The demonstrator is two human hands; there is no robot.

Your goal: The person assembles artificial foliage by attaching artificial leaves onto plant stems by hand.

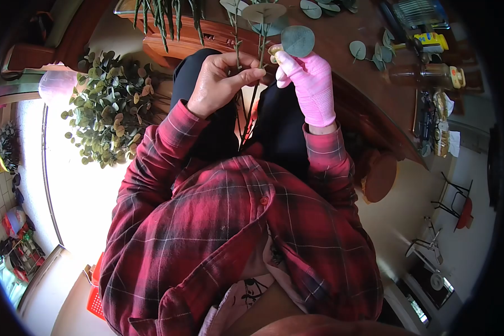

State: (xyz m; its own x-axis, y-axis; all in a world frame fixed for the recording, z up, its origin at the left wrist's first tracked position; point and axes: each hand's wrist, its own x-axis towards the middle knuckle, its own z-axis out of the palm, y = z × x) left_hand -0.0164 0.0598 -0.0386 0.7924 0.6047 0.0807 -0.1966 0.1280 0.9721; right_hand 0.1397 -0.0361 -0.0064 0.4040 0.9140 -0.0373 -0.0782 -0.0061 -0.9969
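Observation:
My left hand [225,81] is bare and closed, pinching the thin dark stems of a eucalyptus branch [245,112] between thumb and fingers. The stems stand between my knees, and round grey-green leaves [264,12] spread at their upper end. My right hand [309,87] wears a pink glove with pale fingertips. Its fingers are closed at the base of a round eucalyptus leaf [298,41], just right of the stems. Whether that leaf is joined to the branch is hidden by the fingers.
A brown wooden table [341,73] lies ahead, bearing loose leaf sprigs [375,53], a jar [431,75] and a yellow item [431,40]. A bundle of leafy branches [109,106] is at the left. A round wooden stool [379,176] stands at the right, a red basket [95,291] lower left.

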